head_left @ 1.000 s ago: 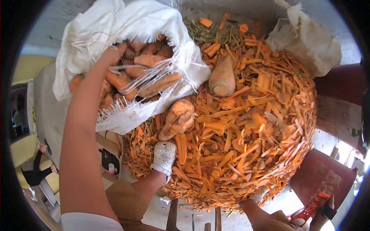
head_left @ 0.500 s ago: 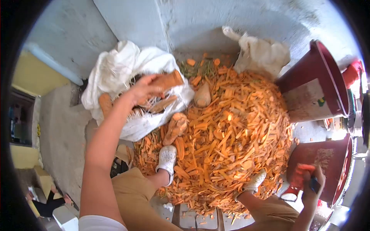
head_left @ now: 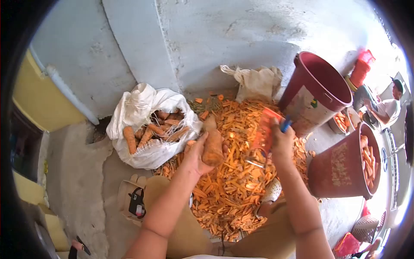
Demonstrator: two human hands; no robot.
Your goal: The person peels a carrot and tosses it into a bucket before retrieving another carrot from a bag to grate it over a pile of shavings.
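My left hand (head_left: 196, 157) is wrapped round a thick, unpeeled carrot (head_left: 213, 151), held above a heap of orange carrot peelings (head_left: 235, 194). Just beyond it, another stout carrot (head_left: 209, 123) lies on the heap. My right hand (head_left: 282, 142) grips a flat orange-red hand tool (head_left: 264, 131), blurred by motion, with a blue piece by the fingers and a metal part at its lower end. The tool is over the heap, to the right of the carrot and apart from it. Left of the heap, an open white woven sack (head_left: 151, 157) holds several unpeeled carrots (head_left: 146, 137).
Two dark red buckets stand at the right: a taller one (head_left: 297, 93) and one (head_left: 327, 172) holding peeled carrots (head_left: 368, 162). A beige sack (head_left: 258, 84) slumps against the grey wall (head_left: 224, 39). Another person (head_left: 386, 108) sits at the far right beside a basin of carrots (head_left: 340, 122).
My left hand has brought the carrot from over the sack to in front of me. My right hand has swung in from the right with the tool. The view has shifted.
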